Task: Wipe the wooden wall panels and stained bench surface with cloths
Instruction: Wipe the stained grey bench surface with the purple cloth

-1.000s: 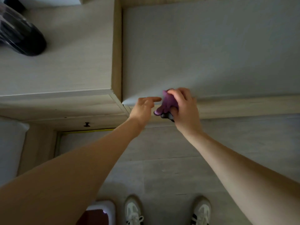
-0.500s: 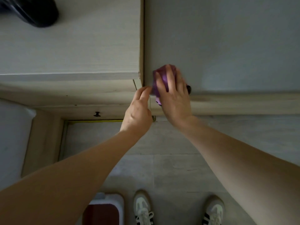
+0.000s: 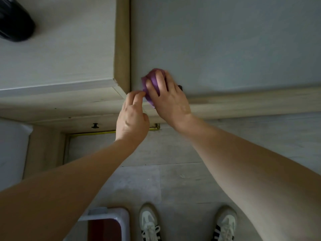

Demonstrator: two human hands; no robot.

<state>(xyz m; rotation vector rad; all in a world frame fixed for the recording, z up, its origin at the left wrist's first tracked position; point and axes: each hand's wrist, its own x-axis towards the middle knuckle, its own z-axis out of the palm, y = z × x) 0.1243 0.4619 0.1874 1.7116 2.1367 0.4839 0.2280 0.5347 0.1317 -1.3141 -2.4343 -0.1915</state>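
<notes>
A bunched purple cloth (image 3: 153, 80) lies on the pale grey bench surface (image 3: 225, 46), close to its front edge and to the upright wooden panel (image 3: 122, 40) on its left. My right hand (image 3: 171, 100) presses down on the cloth with fingers spread over it. A small dark bit (image 3: 180, 87) sticks out from under that hand. My left hand (image 3: 132, 119) hovers at the bench's front corner, its bent fingertips touching the cloth's lower left edge; whether they pinch it I cannot tell.
A light wooden cabinet top (image 3: 60, 54) lies left of the panel, with a black rounded object (image 3: 13, 23) at its far corner. Below are a small dark knob (image 3: 95, 125), a white bin (image 3: 107, 223) and my shoes (image 3: 149, 223) on the grey floor.
My right hand has carried the cloth from the bench's front edge up onto the surface and flattened over it. My left hand followed to the cloth's edge.
</notes>
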